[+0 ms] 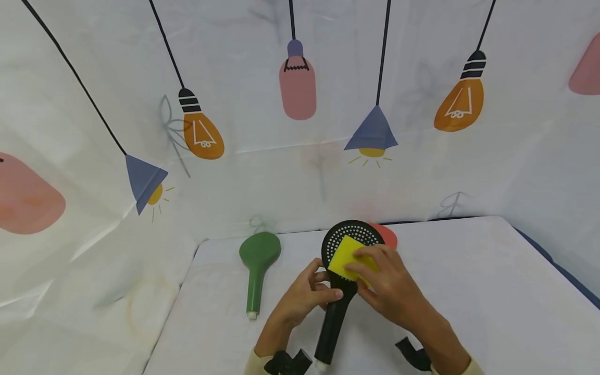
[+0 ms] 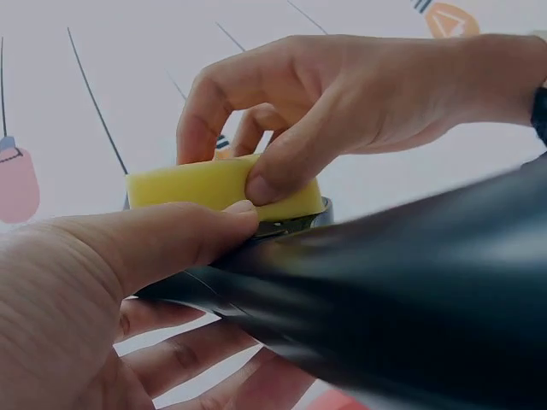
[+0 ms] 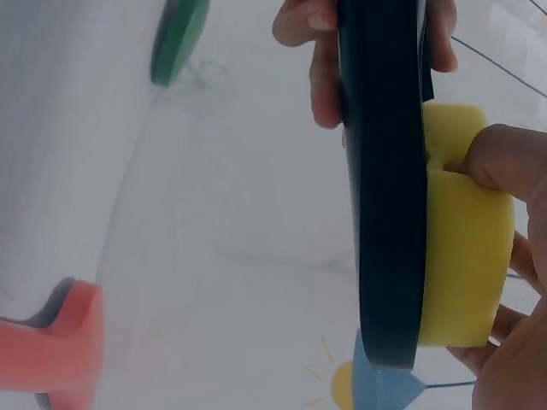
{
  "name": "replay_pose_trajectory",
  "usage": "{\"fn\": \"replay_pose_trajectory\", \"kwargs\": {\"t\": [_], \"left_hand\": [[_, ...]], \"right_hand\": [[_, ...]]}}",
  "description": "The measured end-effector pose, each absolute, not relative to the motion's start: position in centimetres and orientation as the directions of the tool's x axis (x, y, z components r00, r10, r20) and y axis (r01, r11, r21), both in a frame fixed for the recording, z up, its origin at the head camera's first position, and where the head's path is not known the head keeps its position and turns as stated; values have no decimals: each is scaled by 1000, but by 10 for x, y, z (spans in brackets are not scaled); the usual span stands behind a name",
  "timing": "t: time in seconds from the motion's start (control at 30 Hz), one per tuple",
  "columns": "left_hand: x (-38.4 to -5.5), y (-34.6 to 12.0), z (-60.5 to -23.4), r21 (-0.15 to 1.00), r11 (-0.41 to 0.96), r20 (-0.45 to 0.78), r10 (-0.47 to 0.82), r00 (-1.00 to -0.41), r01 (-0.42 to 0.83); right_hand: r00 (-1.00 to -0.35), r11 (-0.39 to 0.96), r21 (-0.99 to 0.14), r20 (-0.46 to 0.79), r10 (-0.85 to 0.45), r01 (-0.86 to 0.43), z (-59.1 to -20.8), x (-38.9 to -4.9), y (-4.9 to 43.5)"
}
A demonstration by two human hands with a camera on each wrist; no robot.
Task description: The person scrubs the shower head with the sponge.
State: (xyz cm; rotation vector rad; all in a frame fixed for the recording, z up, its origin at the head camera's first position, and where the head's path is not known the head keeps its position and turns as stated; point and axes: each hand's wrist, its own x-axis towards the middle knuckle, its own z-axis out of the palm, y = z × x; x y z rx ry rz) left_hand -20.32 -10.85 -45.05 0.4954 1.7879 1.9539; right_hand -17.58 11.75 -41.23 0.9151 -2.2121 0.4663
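A black shower head (image 1: 334, 317) with a dotted round face is held up at a slant over the white table. My left hand (image 1: 307, 294) grips it at the neck, thumb on the front and fingers behind. In my right hand (image 1: 391, 281) a yellow sponge (image 1: 344, 255) is pinched between thumb and fingers. The sponge lies against the dotted face and covers part of it. From the side, the right wrist view shows the sponge (image 3: 466, 256) touching the flat face of the shower head (image 3: 389, 213).
A green shower head (image 1: 260, 255) lies on the table (image 1: 469, 286) to the left. Behind the black one, a red object (image 1: 388, 237) is partly hidden; the right wrist view shows a red piece (image 3: 64, 346). A white cloth with printed lamps (image 1: 262, 182) hangs at the back.
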Motion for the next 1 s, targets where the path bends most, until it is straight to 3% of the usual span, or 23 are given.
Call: {"fn": "replay_pose_trajectory", "kwargs": {"t": [0.3, 0.57, 0.8, 1.0], "left_hand": [[-200, -100, -451, 997, -27, -38, 598, -801, -68], [-197, -98, -455, 997, -42, -16, 654, -756, -58], [-196, -98, -455, 999, -17, -20, 640, -768, -40], [-198, -98, -456, 1000, 14, -21, 625, -780, -15]], "right_hand": [[-521, 743, -74, 759, -391, -665, -409, -185, 138], [-562, 793, -155, 784, -264, -589, -407, -189, 153], [-582, 769, -170, 757, -299, -616, -409, -184, 137], [-550, 709, -127, 729, -407, -693, -414, -177, 119]]}}
